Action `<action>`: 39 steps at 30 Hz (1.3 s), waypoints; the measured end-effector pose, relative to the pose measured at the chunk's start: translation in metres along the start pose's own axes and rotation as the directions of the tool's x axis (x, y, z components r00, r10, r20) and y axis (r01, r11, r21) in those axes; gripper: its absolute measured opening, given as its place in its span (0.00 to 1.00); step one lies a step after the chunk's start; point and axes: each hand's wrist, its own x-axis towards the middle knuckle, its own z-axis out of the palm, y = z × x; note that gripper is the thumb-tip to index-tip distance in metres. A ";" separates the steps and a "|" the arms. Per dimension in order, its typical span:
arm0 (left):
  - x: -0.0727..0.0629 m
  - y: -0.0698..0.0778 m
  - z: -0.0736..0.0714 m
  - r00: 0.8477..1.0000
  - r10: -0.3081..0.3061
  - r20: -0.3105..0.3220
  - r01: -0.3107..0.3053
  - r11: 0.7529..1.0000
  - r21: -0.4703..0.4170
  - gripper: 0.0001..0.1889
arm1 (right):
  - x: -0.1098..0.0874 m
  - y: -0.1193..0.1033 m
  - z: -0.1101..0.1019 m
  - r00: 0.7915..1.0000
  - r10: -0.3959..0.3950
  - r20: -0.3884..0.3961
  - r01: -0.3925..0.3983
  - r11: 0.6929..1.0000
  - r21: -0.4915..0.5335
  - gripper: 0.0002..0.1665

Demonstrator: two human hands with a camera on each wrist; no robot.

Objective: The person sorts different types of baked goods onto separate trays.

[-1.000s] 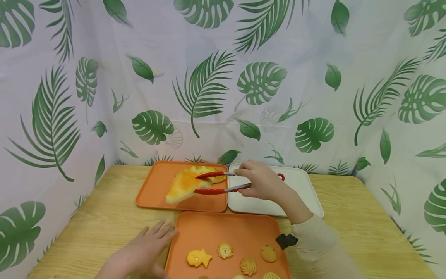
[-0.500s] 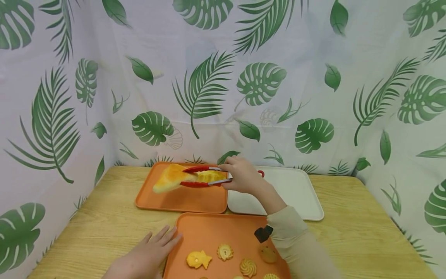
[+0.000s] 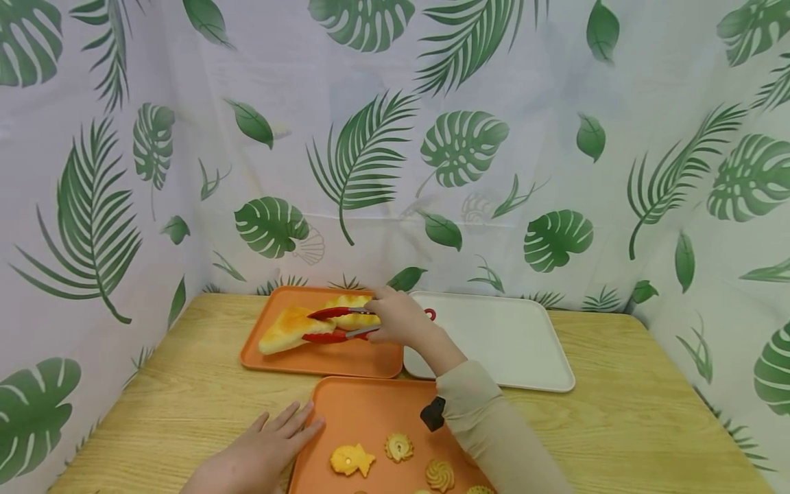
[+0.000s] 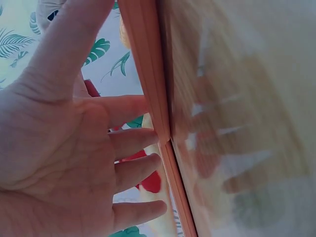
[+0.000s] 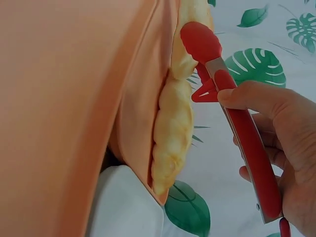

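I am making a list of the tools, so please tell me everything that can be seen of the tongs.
The tongs look like metal, with red grips, scalloped red tips and a red loop at the rear. The right hand holds them over the far orange tray, pointing left. They stand partly open, tips at the right end of the triangular bread; whether they press it is unclear.
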 end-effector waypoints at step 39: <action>-0.001 0.000 -0.004 1.000 -0.016 -0.009 0.016 1.000 0.005 0.60 | -0.116 0.037 -0.038 0.952 -0.015 -0.304 0.021 1.000 0.014 0.43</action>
